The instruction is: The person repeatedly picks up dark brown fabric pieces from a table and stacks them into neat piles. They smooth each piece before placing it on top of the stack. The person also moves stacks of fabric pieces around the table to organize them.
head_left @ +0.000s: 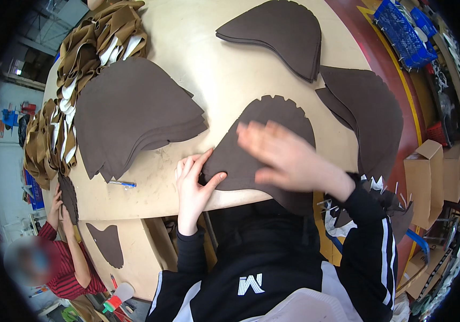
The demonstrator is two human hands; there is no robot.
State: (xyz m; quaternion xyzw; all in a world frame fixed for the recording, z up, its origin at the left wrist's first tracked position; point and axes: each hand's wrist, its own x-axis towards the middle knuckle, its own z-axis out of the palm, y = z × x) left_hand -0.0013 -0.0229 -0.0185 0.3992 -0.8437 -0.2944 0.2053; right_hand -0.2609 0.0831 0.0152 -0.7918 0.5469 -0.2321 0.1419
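In front of me a dark brown flat piece (278,121) with a notched, curved far edge lies on the table, and its near end hangs over the table's front edge. My left hand (193,180) rests at its left corner, thumb and fingers spread. Over the middle of the piece is my right hand (286,158), slightly blurred, its fingers stretched out; I cannot tell whether it touches the surface. Further left lies a stack of similar brown pieces (133,112). Another stack (278,32) is at the far side, and more brown pieces (369,107) lie at the right.
Bundles of tan and white pieces (101,37) are heaped at the table's far left. A blue pen (123,183) lies near the front edge of the pale table (187,59). At lower left a person (72,263) handles a dark piece. Cardboard boxes (425,182) and a blue crate (404,35) stand right.
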